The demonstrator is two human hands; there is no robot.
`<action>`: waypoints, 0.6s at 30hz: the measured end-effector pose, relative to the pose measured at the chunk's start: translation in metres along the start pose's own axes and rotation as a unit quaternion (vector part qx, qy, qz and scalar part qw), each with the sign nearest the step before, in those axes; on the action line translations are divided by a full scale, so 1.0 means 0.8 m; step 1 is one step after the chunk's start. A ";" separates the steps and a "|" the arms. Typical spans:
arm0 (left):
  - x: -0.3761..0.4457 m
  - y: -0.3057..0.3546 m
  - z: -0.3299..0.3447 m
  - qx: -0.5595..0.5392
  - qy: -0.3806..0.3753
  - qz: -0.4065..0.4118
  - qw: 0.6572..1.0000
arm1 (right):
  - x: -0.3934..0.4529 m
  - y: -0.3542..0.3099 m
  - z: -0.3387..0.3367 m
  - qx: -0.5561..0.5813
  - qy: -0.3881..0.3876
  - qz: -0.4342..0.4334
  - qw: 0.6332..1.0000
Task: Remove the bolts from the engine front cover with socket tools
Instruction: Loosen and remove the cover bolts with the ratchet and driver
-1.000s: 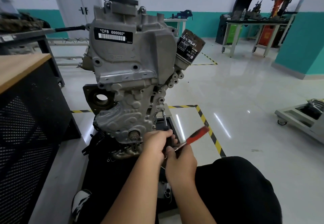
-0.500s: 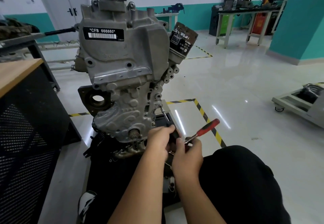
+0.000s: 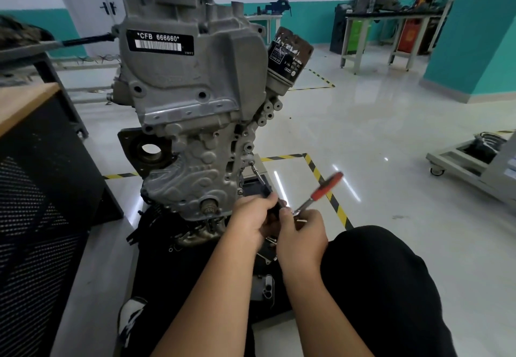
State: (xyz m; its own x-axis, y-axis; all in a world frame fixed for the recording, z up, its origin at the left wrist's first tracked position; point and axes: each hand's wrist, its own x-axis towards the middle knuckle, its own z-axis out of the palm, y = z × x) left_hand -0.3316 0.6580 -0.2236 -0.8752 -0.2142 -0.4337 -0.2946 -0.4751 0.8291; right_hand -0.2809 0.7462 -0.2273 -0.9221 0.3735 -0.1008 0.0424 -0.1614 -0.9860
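The grey engine front cover [image 3: 195, 99] stands upright on a stand in front of me. A thin socket extension [image 3: 261, 178] runs from my hands up to a bolt [image 3: 252, 163] on the cover's lower right edge. My left hand [image 3: 251, 217] grips the dark lower end of that extension. Right beside it, my right hand [image 3: 303, 233] holds the head end of a ratchet, whose red handle [image 3: 326, 186] sticks up and to the right. The joint between ratchet and extension is hidden by my fingers.
A black oil filter [image 3: 290, 55] juts out at the engine's upper right. A black mesh cabinet with a wooden top [image 3: 36, 189] stands close on the left. My knee in black trousers [image 3: 385, 287] is at lower right. A wheeled cart [image 3: 472, 161] sits at the right.
The red ratchet handle has swung upward and a little away from me. Both hands stay together below the cover's lower right corner.
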 end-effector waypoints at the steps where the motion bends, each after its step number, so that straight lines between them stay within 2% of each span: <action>1: -0.001 -0.001 0.003 0.000 0.010 0.009 1.000 | -0.001 0.000 0.002 0.004 -0.016 -0.003 1.000; 3: -0.004 -0.002 0.008 -0.010 0.021 0.019 1.000 | -0.004 0.002 0.006 0.011 -0.046 -0.003 0.999; 6: -0.007 0.001 0.006 -0.053 -0.002 -0.021 0.998 | -0.007 0.000 0.004 -0.009 -0.027 -0.030 0.999; 9: -0.007 0.002 0.005 -0.076 -0.025 -0.055 0.995 | -0.003 0.003 0.004 -0.019 -0.025 0.019 0.999; 14: -0.008 0.000 0.011 -0.080 0.009 -0.025 0.996 | -0.003 0.009 0.006 -0.046 -0.049 0.001 0.998; 16: -0.009 0.001 0.009 -0.075 0.001 -0.030 0.997 | -0.007 0.006 0.007 -0.064 -0.029 -0.018 0.997; 18: -0.008 0.000 0.007 -0.061 -0.009 -0.044 0.997 | -0.001 0.002 0.006 -0.013 -0.007 0.056 0.998</action>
State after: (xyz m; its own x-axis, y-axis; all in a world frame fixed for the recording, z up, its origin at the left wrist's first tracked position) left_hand -0.3281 0.6644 -0.2188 -0.8552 -0.1531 -0.4952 -0.3218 -0.5921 0.7388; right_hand -0.2815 0.7413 -0.2279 -0.9162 0.3418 -0.2093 0.1559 -0.1770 -0.9718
